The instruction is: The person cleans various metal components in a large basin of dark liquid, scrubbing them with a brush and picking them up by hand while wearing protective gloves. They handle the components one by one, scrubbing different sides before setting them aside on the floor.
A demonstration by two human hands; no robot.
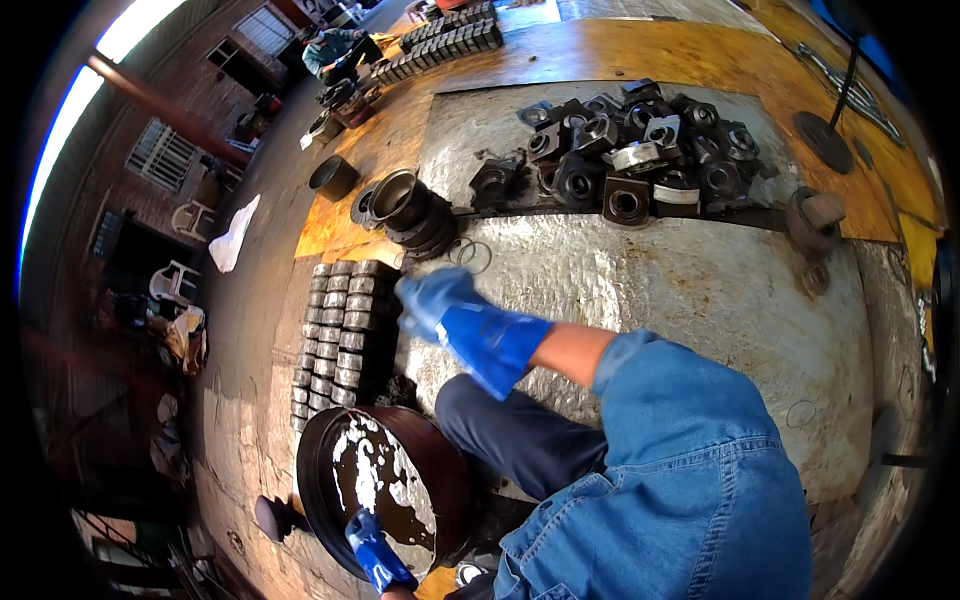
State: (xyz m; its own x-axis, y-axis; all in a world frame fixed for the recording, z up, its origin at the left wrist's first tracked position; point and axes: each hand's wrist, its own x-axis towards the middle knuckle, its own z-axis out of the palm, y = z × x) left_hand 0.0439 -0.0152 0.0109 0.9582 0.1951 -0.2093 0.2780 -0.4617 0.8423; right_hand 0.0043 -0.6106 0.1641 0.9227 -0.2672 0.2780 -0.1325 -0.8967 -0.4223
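My right hand point(432, 298), in a blue glove, reaches left from a denim sleeve. It hovers at the right edge of rows of small grey metal rings point(338, 330) stacked on the floor. The hand is blurred, and I cannot make out whether anything is in it. My left hand point(374, 548), also gloved in blue, grips the near rim of a round black pan point(455, 470). The pan holds dark liquid with pale patches.
A heap of dark square metal housings point(640, 150) lies on a metal sheet point(700, 290) ahead. Black flanged sleeves point(405, 205) and loose wire rings point(470, 252) sit beside it. More rows of parts point(440, 45) and another person point(335, 45) are farther off.
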